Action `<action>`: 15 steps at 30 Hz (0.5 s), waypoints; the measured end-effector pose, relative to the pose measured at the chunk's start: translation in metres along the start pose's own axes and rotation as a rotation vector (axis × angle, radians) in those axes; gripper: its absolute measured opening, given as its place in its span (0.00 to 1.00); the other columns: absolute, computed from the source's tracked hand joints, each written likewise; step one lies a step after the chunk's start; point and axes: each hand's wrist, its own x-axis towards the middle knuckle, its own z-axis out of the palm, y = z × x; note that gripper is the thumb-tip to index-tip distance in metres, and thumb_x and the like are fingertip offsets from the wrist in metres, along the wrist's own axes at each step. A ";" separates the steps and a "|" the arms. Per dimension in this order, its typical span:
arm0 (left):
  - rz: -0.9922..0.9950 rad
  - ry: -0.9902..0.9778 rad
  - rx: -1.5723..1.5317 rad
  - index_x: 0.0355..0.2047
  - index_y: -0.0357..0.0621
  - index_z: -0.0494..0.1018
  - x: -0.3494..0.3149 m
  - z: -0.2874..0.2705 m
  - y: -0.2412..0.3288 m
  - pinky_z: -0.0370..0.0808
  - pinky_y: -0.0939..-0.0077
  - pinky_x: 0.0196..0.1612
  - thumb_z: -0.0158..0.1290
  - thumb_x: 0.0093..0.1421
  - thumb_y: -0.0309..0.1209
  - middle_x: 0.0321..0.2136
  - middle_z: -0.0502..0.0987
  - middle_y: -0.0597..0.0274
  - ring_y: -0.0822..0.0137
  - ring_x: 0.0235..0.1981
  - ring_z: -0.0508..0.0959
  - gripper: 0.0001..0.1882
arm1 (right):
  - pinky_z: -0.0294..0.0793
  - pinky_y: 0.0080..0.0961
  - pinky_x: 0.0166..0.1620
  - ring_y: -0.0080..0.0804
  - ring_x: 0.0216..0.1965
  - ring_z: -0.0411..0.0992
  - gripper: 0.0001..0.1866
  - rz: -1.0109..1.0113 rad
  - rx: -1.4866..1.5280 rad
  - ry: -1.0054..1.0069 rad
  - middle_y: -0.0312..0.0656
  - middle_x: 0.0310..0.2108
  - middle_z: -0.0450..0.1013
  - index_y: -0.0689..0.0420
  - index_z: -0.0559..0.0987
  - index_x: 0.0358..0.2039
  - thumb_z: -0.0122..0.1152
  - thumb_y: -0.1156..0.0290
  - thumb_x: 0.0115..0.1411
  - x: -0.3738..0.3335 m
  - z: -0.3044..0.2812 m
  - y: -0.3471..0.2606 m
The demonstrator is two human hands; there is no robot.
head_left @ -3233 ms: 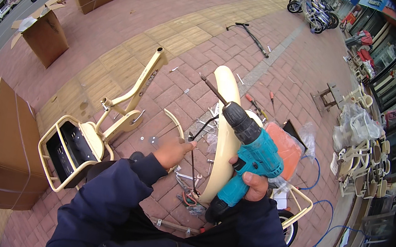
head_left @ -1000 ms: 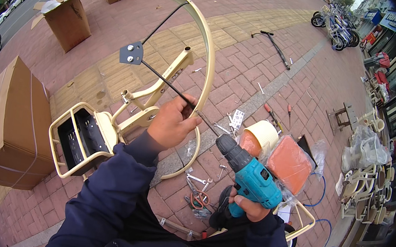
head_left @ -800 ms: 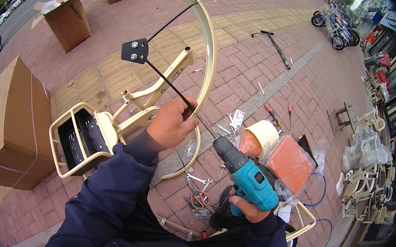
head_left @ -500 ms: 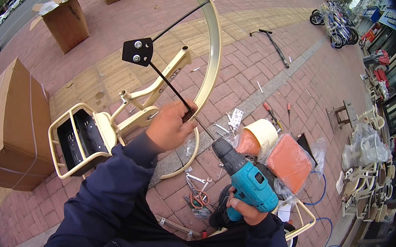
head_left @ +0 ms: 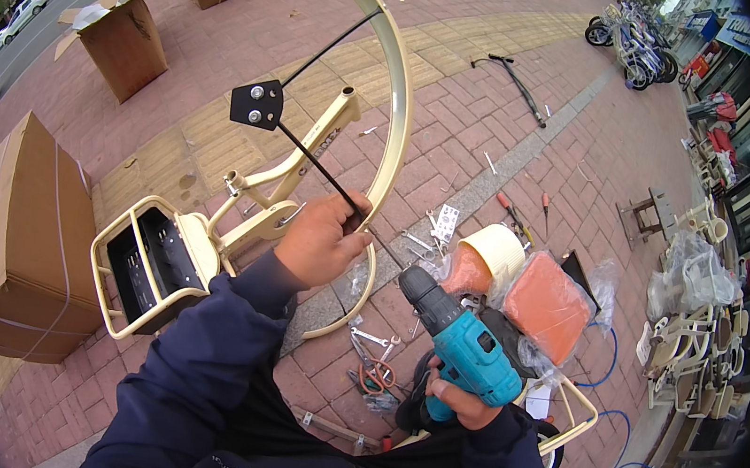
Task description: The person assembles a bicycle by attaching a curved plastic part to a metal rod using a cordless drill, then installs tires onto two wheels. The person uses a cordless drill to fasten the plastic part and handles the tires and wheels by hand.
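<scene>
Teal-and-black plastic power drill (head_left: 470, 351) is resting in R hand (head_left: 464, 403), grip wrapped round it; thin metal bit (head_left: 388, 248) is pointing at curved cream fender (head_left: 403, 96), contact unclear. L hand (head_left: 322, 238) grip is clasping fender edge + slim black metal rod (head_left: 317, 166), above red-brick pavmt (head_left: 463, 141).

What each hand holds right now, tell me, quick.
Left hand: closed, holding the fender.
Right hand: closed, holding the drill.

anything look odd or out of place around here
Mostly just clutter: wrenches and an orange-handled tool lie scattered on the brick paving, where they could be stepped on. The cream fender in the left hand shows no obvious damage.
</scene>
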 end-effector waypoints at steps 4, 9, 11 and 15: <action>-0.006 0.047 -0.082 0.39 0.37 0.71 -0.001 0.004 -0.001 0.67 0.73 0.28 0.60 0.52 0.24 0.21 0.68 0.60 0.67 0.22 0.69 0.14 | 0.74 0.27 0.36 0.32 0.30 0.75 0.18 0.016 0.050 0.027 0.41 0.29 0.73 0.64 0.72 0.42 0.62 0.74 0.50 -0.001 0.005 -0.004; 0.032 0.033 -0.016 0.39 0.37 0.71 -0.002 0.002 0.001 0.68 0.71 0.28 0.59 0.52 0.24 0.21 0.69 0.57 0.63 0.22 0.71 0.13 | 0.74 0.27 0.37 0.31 0.30 0.74 0.20 0.003 0.020 0.033 0.41 0.28 0.73 0.65 0.72 0.44 0.62 0.75 0.50 -0.001 0.006 -0.005; 0.086 0.021 0.089 0.39 0.37 0.72 -0.002 -0.001 0.003 0.69 0.69 0.29 0.59 0.52 0.24 0.21 0.70 0.55 0.59 0.24 0.72 0.14 | 0.74 0.27 0.37 0.30 0.30 0.74 0.21 -0.019 -0.072 0.029 0.40 0.28 0.72 0.65 0.72 0.45 0.62 0.75 0.50 -0.001 0.005 -0.004; 0.136 0.011 0.201 0.39 0.36 0.72 -0.004 -0.003 0.005 0.70 0.65 0.30 0.59 0.50 0.24 0.23 0.71 0.52 0.53 0.26 0.74 0.14 | 0.74 0.26 0.38 0.29 0.31 0.74 0.21 -0.114 -0.227 0.001 0.40 0.29 0.72 0.66 0.71 0.46 0.61 0.76 0.51 0.000 0.004 0.001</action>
